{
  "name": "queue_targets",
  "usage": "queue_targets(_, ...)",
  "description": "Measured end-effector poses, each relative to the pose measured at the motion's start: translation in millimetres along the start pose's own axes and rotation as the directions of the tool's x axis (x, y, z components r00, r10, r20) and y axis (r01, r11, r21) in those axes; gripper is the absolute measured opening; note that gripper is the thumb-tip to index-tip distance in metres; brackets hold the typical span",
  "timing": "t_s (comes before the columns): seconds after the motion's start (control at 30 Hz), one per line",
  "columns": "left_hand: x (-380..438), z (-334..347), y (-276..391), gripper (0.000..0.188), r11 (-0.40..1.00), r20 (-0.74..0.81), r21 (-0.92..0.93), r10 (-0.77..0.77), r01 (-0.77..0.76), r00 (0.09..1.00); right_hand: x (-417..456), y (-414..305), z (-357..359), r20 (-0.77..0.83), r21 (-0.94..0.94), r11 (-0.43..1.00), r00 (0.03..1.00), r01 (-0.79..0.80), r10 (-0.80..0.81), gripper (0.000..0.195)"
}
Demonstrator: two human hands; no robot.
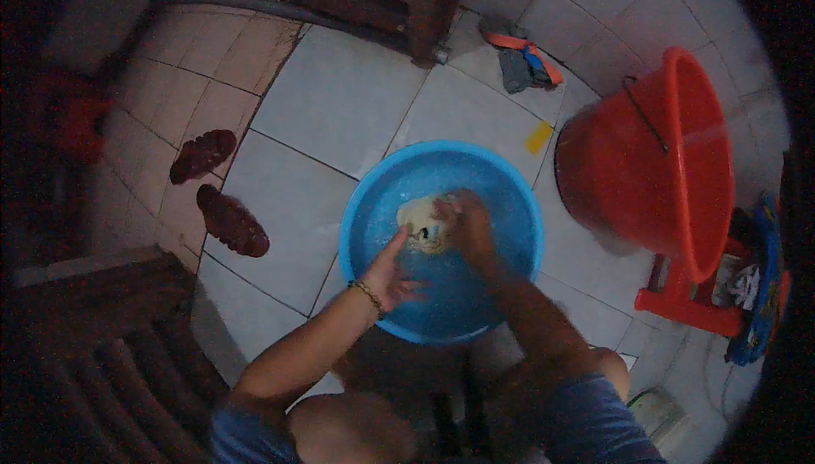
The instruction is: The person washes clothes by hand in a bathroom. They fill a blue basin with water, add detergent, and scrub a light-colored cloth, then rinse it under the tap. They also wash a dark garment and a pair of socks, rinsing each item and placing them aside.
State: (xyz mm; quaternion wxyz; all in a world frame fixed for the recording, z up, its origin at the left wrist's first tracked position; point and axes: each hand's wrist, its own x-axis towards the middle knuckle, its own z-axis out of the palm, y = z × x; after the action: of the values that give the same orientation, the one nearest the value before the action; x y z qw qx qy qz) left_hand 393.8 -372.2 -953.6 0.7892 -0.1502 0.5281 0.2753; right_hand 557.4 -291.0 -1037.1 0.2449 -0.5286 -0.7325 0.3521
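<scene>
A round blue plastic basin [349,209] stands on the tiled floor in front of me, with what looks like water in it. Inside lies a wet, cream-coloured cloth-like item [417,212] with a small dark and blue mark. My right hand [468,222] is bent over its right side, fingers curled on it; blur hides how firmly they hold. My left hand [391,273], with a bead bracelet on the wrist, reaches over the near left rim. Its thumb points up at the item's lower left edge, and the other fingers are spread apart over the basin.
A large red bucket [624,158] with a wire handle stands to the right, beside a red plastic stool-like object [694,305]. Grey and orange cloth [525,59] and a yellow piece [539,137] lie beyond the basin. Dark red slippers [233,221] and slatted wooden furniture [121,362] are at left.
</scene>
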Motion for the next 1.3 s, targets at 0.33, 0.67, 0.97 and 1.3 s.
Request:
queue_targets(0.33, 4, 10, 12, 0.076, 0.960, 0.378, 0.085, 0.217, -0.267, 0.900, -26, -151, -69, 0.588, 0.261, 0.650, 0.416, 0.714, -0.693, 0.031)
queue_targets(0.67, -17, 24, 15, 0.041, 0.979, 0.560, 0.095, 0.095, -0.178, 0.823, 39, -72, -15, 0.742, 0.665, 0.202, 0.666, -0.719, -0.073, 0.043)
queue_targets(0.97, -31, 32, -13, 0.028, 0.979, 0.540, -0.205, 0.128, -0.017, 0.832, 19, -107, -32, 0.356, 0.810, -0.259, 0.793, -0.526, -0.495, 0.041)
queue_targets(1.3, 24, 30, 10, 0.019, 0.180, 0.412, 0.715, 0.672, -0.676, 0.615, 58, -101, -20, 0.233, 0.526, 0.779, 0.939, -0.342, 0.254, 0.040)
